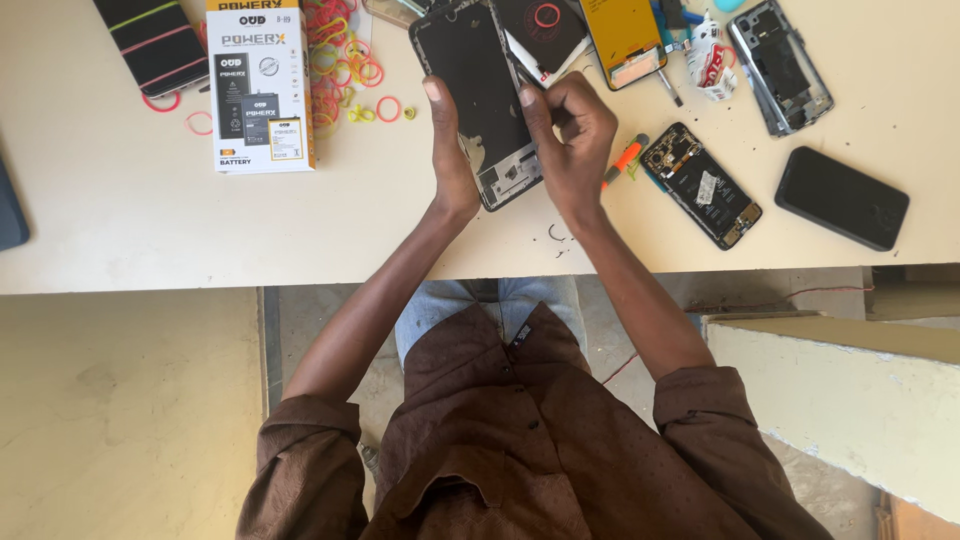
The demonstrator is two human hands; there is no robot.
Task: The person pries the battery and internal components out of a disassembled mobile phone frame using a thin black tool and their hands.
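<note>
- Step, as I judge it: mid-teardown. You're working on the opened phone (480,95), held tilted above the surface (120,220), near its front edge.
- Your left hand (450,150) is clamped on the phone's left edge, thumb up along the side.
- Your right hand (570,135) is closed around a white pointed tool (524,58), tip resting at the phone's right edge.
- Next move likely calls for a steady left-hand grip and light, controlled pressure at the tip; a slip could gouge the inside.
- Count, right of the opened phone: one open phone with its insides showing (700,183), one intact black phone (842,197), one bare grey frame (780,65).
- Left of it: one white and orange box (258,90), one dark striped phone (152,42), a loose heap of rubber bands (340,60), too many to count.
- One orange-handled tool (625,160) just right of your right hand.
</note>
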